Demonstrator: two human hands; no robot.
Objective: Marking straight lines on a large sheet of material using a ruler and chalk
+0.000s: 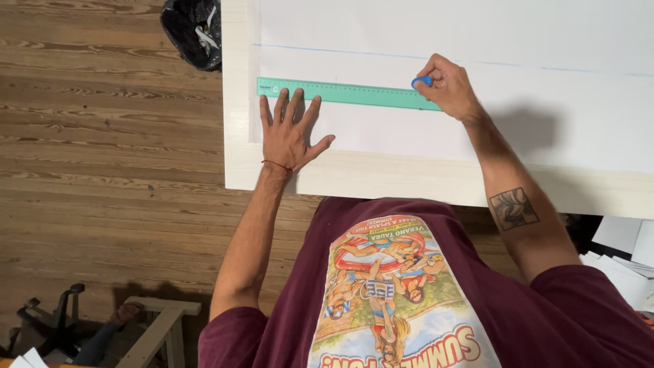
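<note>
A long green ruler (354,93) lies across a large white sheet of paper (477,41) on a pale wooden table (422,180). My left hand (289,129) is spread flat, fingers apart, with the fingertips pressing on the ruler's left end. My right hand (446,85) is closed on a blue pen or marker (422,82) whose tip sits at the ruler's top edge near its right end. A thin blue line (340,50) runs across the sheet above the ruler.
A black bin with a bag (194,31) stands on the wooden floor (102,136) by the table's far left corner. White sheets (623,262) are stacked at the lower right. A stool and a chair base (51,327) sit at the lower left.
</note>
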